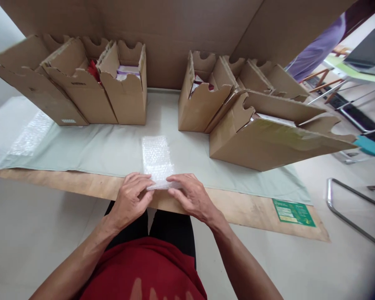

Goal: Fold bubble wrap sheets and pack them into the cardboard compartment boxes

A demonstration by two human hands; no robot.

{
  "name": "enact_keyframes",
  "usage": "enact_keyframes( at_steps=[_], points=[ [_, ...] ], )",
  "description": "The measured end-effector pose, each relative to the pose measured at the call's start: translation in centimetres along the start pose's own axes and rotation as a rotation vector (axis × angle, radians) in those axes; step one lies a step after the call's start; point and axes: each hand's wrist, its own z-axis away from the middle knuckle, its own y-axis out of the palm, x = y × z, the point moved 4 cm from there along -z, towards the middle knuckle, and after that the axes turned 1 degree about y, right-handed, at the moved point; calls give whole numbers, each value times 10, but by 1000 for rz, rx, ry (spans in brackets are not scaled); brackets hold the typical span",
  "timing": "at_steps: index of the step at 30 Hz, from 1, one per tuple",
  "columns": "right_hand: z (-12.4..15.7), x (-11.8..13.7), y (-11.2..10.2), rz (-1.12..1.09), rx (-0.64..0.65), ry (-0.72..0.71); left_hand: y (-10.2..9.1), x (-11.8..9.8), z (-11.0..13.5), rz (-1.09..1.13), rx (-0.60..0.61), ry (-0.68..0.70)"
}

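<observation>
A strip of clear bubble wrap lies on the pale green cloth at the table's near edge, running away from me. My left hand and my right hand sit side by side at its near end. Both pinch the rolled-up near edge of the wrap between thumb and curled fingers. Whatever may be inside the roll is hidden by my fingers.
Open cardboard boxes stand in two groups, back left and back right, some holding packets. More bubble wrap lies at the far left. A green label sticks to the wooden table edge. Chair legs and another person's sleeve are at right.
</observation>
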Motion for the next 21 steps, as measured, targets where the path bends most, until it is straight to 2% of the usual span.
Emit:
enact_keyframes(
  at_steps=[5,8,11,13,15,17,19,21],
  points=[
    [-6,-12,4,-98,11,217,2,12,0,89,9,-308],
    [-17,-21,10,-118,-62,293,4,19,-2,24,-55,-376],
    [-20,-18,7,38,-232,213,6,23,-6,-120,-97,-343],
    [-16,-11,5,172,-275,91,8,26,-8,-187,-89,-319],
    [-11,-4,8,268,-186,-43,10,28,-10,-223,-73,-297],
    [-8,0,14,337,-38,-126,11,29,-11,-229,-77,-279],
    [-10,-1,19,379,57,-137,9,26,-11,-205,-106,-242],
    [-14,-2,18,358,67,-119,5,20,-11,-157,-104,-170]
  ],
)
